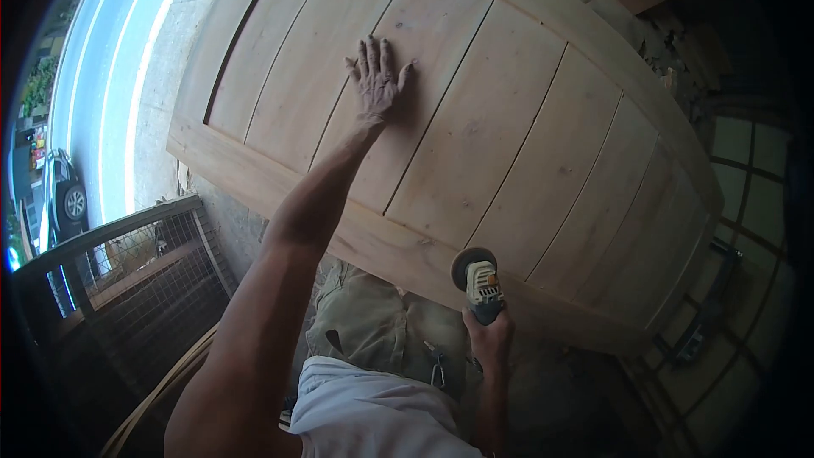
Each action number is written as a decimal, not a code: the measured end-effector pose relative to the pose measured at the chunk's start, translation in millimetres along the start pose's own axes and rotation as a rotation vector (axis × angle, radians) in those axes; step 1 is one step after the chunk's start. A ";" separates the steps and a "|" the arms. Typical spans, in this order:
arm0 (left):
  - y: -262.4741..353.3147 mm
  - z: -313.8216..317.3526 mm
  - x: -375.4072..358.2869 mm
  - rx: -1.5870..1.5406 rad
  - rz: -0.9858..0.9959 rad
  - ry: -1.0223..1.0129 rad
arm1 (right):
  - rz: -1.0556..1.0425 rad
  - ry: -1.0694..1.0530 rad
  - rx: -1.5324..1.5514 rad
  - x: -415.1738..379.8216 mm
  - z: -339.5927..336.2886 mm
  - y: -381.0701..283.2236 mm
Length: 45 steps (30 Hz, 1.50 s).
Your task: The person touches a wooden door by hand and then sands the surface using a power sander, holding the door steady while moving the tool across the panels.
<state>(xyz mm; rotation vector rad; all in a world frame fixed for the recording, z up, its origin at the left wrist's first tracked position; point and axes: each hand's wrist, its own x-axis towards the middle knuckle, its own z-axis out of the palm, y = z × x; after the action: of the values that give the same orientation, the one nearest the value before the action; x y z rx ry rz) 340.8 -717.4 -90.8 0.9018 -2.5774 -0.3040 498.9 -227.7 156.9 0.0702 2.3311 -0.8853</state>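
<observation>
A large wooden door (526, 119) made of pale planks, with dark gaps between them and a raised frame, lies in front of me. My left hand (376, 86) rests flat on its planks near the far middle, fingers spread and holding nothing. Low on the right, my right hand (490, 331) is wrapped around the rear body of an angle grinder (484, 284), cream-coloured with a dark end. Its round disc (463, 266) points away from me and overlaps the door's near frame rail in this view. The palm side of my right hand is hidden.
A wire-mesh wooden frame (144, 263) stands at the left, with thin strips (170, 377) beside it. Beyond are a road (106, 51) and a parked car (66, 191). A dark metal bar (710, 305) lies over a tiled surface at right. Rubble (670, 51) sits past the door.
</observation>
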 end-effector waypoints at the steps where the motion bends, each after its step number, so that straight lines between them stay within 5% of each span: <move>1: 32.2 -11.3 -6.3 -0.053 0.004 -0.029 | -0.002 -0.012 -0.011 -0.2 -7.7 5.1; 10: 152.8 -55.1 -181.0 -0.095 0.112 -0.207 | -0.053 -0.033 -0.143 35.3 -81.0 19.1; 14: 137.2 -123.4 -269.4 -0.188 -0.010 -0.395 | -0.125 -0.044 -0.340 87.9 -97.7 22.7; 17: 73.2 -157.4 -308.0 0.097 -0.202 -0.279 | -0.159 -0.054 -0.368 132.9 -91.2 15.8; 21: -45.7 -162.8 -306.5 0.249 -0.652 0.020 | -0.265 -0.095 -0.413 175.2 -64.1 -4.5; 25: -77.9 -152.8 -273.0 0.161 -0.910 0.096 | -0.430 -0.164 -0.573 177.7 -15.3 -16.6; 29: -69.8 -144.4 -266.7 0.218 -0.952 0.107 | -0.655 -0.206 -0.609 173.2 2.5 -38.6; 37: -68.5 -136.7 -270.2 0.260 -0.956 0.114 | -0.455 -0.053 -0.680 238.4 -25.8 -83.0; 45: -70.1 -135.6 -268.1 0.294 -0.957 0.137 | -0.668 -0.340 -0.738 190.2 60.5 -96.2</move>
<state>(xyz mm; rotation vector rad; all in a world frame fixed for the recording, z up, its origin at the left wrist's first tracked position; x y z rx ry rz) 629.7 -611.2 -69.5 2.1370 -1.9097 -0.0980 355.2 -370.7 67.5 -1.1197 2.2116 -0.2223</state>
